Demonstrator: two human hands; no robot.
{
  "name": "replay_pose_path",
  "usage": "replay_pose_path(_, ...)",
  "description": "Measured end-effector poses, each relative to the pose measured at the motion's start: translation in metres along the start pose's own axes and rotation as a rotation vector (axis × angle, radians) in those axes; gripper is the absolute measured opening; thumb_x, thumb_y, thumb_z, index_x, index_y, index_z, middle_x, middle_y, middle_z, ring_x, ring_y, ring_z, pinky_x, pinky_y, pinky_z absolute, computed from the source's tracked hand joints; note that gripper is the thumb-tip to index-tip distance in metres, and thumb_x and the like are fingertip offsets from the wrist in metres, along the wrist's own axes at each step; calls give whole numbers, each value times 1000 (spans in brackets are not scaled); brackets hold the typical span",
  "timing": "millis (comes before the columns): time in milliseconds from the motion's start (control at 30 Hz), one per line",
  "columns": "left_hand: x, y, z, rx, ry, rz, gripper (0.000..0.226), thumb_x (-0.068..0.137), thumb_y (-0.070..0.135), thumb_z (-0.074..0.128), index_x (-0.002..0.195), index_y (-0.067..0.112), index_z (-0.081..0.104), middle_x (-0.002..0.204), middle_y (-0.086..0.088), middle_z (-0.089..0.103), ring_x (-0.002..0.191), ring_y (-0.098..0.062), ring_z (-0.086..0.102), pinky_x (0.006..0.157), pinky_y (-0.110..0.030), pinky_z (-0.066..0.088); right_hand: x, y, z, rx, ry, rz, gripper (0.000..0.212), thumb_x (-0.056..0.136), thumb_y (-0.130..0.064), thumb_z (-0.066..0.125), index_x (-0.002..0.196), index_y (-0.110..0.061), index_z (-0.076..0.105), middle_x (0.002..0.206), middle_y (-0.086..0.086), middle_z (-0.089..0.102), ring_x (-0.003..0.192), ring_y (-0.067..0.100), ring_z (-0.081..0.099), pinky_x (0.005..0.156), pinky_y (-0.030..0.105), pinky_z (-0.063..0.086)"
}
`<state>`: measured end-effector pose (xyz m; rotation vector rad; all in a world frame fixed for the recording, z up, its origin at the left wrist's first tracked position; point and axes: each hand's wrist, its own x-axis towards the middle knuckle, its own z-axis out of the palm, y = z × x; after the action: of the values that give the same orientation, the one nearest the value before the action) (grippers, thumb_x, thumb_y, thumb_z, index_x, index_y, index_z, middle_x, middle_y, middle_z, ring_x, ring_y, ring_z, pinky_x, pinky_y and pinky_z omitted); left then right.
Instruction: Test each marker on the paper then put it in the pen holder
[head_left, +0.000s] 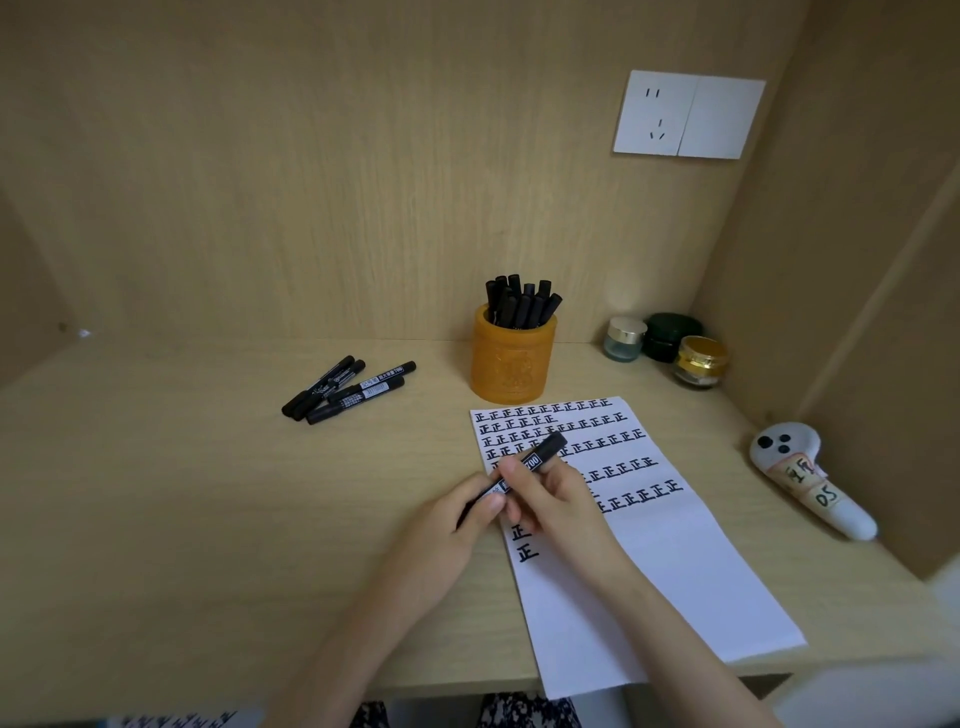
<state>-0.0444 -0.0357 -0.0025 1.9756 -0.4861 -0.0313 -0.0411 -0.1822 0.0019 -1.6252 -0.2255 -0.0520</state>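
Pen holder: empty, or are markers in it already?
Not empty. The orange pen holder stands upright behind the paper, with a bunch of black markers sticking out of its top.

loose markers (358, 399): 4 | held marker (540, 457): 1 | pen holder (511, 364): 1 | paper (675, 561): 1 | jars (670, 338): 3 | plush toy (810, 478): 1

Black marker (550, 449) aslant over inked paper (675, 561), orange pen holder (511, 364) behind.
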Motion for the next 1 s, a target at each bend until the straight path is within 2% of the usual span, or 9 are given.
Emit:
replay_pose_path(167, -3, 7, 0, -65, -48, 23, 22, 98, 19, 44, 82, 21, 59, 59, 27, 55, 59, 10, 47, 60, -10, 32, -4, -3, 0, 5, 12, 10, 47, 93, -32, 53, 91, 15, 54, 52, -3, 51, 49, 9, 41, 50, 16, 35)
replay_pose_path(267, -4, 5, 0, -146, -45, 16, 20, 96, 21, 48, 84, 16, 64, 73, 20, 64, 71, 7, 55, 71, -13, 38, -7, -2, -2, 19, 25, 18, 42, 96, -27, 51, 93, 15, 56, 53, -3, 51, 48, 8, 41, 50, 16, 35)
replay_pose_path(400, -7, -2, 0, -85, -47, -25, 18, 90, 44, 52, 94, 29, 63, 94, 12, 69, 91, -4, 62, 87, -30, 46, -11, -6, -2, 57, 91, 16, 33, 95, -23, 53, 85, 7, 62, 51, -1, 50, 47, 10, 41, 48, 16, 35)
replay_pose_path(500, -9, -2, -2, 24, -15, -91, 26, 83, 59, 51, 100, 41, 57, 99, 18, 66, 88, 0, 61, 82, -29, 49, -14, -11, -11, 176, 263, 42, 30, 91, -25, 60, 63, -15, 60, 49, 3, 48, 42, 12, 37, 46, 20, 30)
replay_pose_path(600, -12, -5, -5, 47, -10, -113, 13, 88, 50, 50, 100, 46, 53, 103, 21, 62, 87, 3, 58, 76, -24, 45, -16, -13, -26, 227, 391, 90, 34, 90, -25, 63, 59, -18, 50, 47, 2, 47, 41, 15, 36, 49, 28, 26)
replay_pose_path(667, -15, -11, -5, 75, -30, -98, 12, 90, 44, 52, 101, 48, 51, 105, 13, 64, 94, -10, 61, 82, -33, 49, -19, -11, -34, 233, 400, 115, 34, 89, -23, 65, 60, -16, 50, 49, 3, 45, 43, 17, 37, 50, 30, 25)
replay_pose_path(733, -17, -14, -4, 100, -51, -78, 15, 90, 39, 55, 100, 49, 51, 99, 4, 66, 89, -18, 62, 82, -35, 51, -22, -6, -39, 257, 389, 142, 31, 91, -18, 61, 64, -15, 47, 52, 5, 41, 45, 18, 38, 47, 28, 24)
replay_pose_path(833, -19, -15, -1, 92, -61, -36, 14, 88, 36, 59, 99, 44, 54, 70, 9, 52, 62, -6, 48, 64, -23, 42, -26, 2, -42, 318, 375, 174, 18, 93, -12, 52, 76, -9, 52, 54, 10, 41, 46, 22, 41, 42, 26, 24)
replay_pose_path(1000, -20, -13, 4, 240, -52, 30, 20, 81, 47, 63, 98, 38, 59, 65, 12, 47, 60, 0, 42, 62, -15, 36, -27, 1, -37, 123, 327, 163, 31, 93, -26, 57, 88, 3, 67, 63, 15, 63, 50, 15, 55, 44, 22, 29)
